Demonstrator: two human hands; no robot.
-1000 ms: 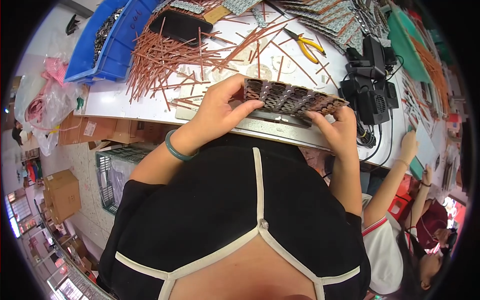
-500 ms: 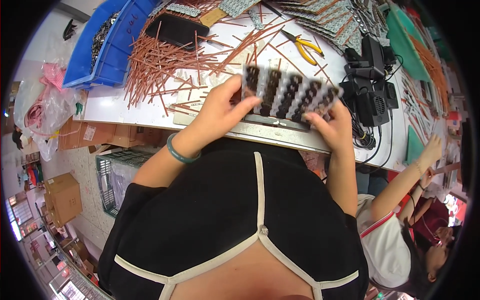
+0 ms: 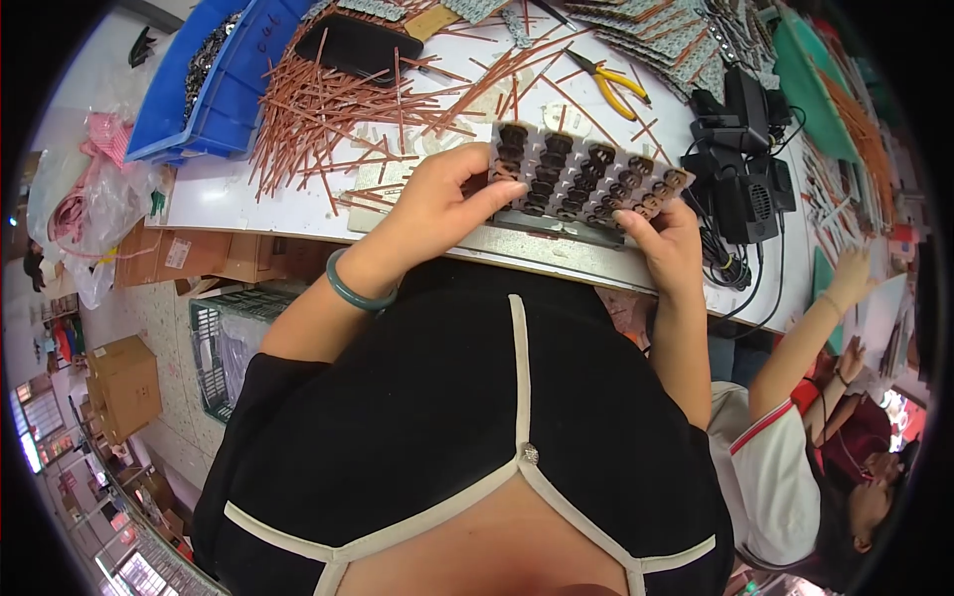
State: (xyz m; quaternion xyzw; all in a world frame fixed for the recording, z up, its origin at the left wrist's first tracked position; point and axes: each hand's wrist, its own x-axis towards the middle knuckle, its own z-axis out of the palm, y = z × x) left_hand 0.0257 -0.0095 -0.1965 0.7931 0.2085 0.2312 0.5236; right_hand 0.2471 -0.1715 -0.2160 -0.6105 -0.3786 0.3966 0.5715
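Tilted above the near edge of the white table (image 3: 238, 211) is a flat grey panel (image 3: 579, 177) with several rows of dark, rounded pieces. My left hand (image 3: 449, 206) grips its left end, thumb on the face and fingers mostly hidden behind. At the lower right corner my right hand (image 3: 668, 246) pinches the panel, its thumb on the front. Under the panel, along the table edge, lies a pale metal plate or bar (image 3: 537, 248), partly covered.
Reddish-brown strips (image 3: 318, 134) litter the table near a blue bin (image 3: 164, 124) of small metal parts and a black flat case (image 3: 358, 48). Yellow-handled pliers (image 3: 618, 91) lie behind the panel. Black adapters with cables (image 3: 745, 154) stand at right; another person's arm (image 3: 810, 338) reaches beyond.
The panel, blurred by motion before, is now sharper and tilted so that its rows show more plainly. Both hands keep their hold. The other person's arm at right has moved slightly.
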